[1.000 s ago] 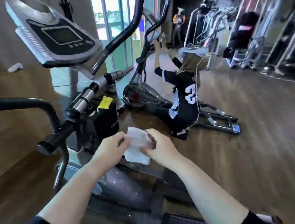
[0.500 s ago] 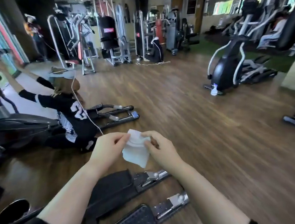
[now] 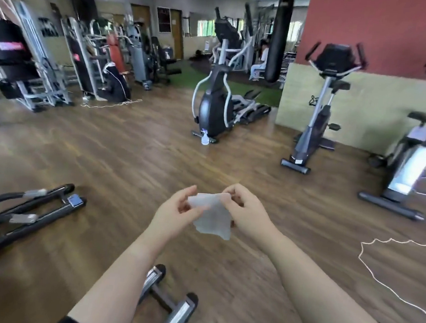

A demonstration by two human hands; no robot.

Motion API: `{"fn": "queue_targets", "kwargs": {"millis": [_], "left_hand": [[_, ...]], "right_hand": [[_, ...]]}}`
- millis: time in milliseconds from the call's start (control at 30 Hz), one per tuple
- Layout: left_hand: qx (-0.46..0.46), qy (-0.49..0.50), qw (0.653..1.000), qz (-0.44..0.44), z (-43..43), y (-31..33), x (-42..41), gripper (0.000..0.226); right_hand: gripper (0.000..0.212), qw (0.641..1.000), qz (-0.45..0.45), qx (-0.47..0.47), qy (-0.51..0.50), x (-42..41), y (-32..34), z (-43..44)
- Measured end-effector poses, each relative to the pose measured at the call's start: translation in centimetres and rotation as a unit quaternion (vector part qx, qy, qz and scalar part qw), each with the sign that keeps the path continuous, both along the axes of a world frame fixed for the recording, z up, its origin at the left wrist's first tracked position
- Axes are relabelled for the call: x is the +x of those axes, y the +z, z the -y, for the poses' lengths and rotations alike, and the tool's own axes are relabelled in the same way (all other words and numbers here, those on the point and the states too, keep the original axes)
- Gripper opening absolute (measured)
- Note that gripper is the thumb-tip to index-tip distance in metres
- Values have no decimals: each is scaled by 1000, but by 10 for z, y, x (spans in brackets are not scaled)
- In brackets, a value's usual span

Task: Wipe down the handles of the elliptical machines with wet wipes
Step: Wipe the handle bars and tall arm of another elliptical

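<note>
Swung to the right since half a second ago, the view has lost the kneeling person in the black shirt, and the elliptical (image 3: 213,105) that stood far right now stands mid-room; both hands hold the wipe as before. Nearest, below the forearms, lie grey metal rails (image 3: 172,308) on the wood floor (image 3: 131,155). Both arms reach forward, bare to the dark sleeves, wrists bent inward so that the hands face each other. The left hand (image 3: 174,215) and right hand (image 3: 247,215) pinch the wipe (image 3: 212,221) by its top edge, fingers (image 3: 187,193) curled narrow on it. That edge runs left to right between them; the rest hangs limp, its long axis slanting down and a little right to a ragged lower corner, in the air above the floor. A white cord (image 3: 376,278) snakes over the boards at right. Farther off, a bottle (image 3: 205,138) stands at the elliptical's foot, and a bike (image 3: 317,113) stands by the wall.
</note>
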State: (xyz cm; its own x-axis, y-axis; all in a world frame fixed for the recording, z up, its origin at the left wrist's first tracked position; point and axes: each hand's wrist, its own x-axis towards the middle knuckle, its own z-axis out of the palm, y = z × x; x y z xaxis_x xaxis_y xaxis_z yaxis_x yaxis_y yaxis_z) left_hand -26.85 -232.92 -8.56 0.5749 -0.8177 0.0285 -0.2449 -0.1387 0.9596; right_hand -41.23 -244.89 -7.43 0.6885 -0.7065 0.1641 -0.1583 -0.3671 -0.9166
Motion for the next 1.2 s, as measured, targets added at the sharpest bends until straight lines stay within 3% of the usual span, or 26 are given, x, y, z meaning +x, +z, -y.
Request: {"fn": "queue_targets", "kwargs": {"millis": [67,100,267,533,733,900,1100,1200], "left_hand": [[-2,-59,998,-30,40,-7,-9,77],[-2,-85,996,-39,62,-9,-14,73],[-37,-115,990,-75,166,-4,-40,18],[-46,-184,981,42,331,1,-28,8],[-77,-142,986,42,464,14,-1,9],[-111,-98,987,-61,538,23,35,9],[-137,-26,989,-41,595,24,104,8],[-140,-22,989,-33,617,23,150,24]], "right_hand": [[22,999,12,25,-43,-15,-2,32],[23,998,17,33,-59,-23,-3,48],[18,993,2,48,-108,-54,-8,130],[16,982,-35,43,-178,-59,0,289],[21,980,-18,30,-198,-28,23,410],[17,989,-7,8,-149,9,26,479],[20,995,9,-11,-99,87,17,551],[20,997,24,-12,-73,141,20,589]]}}
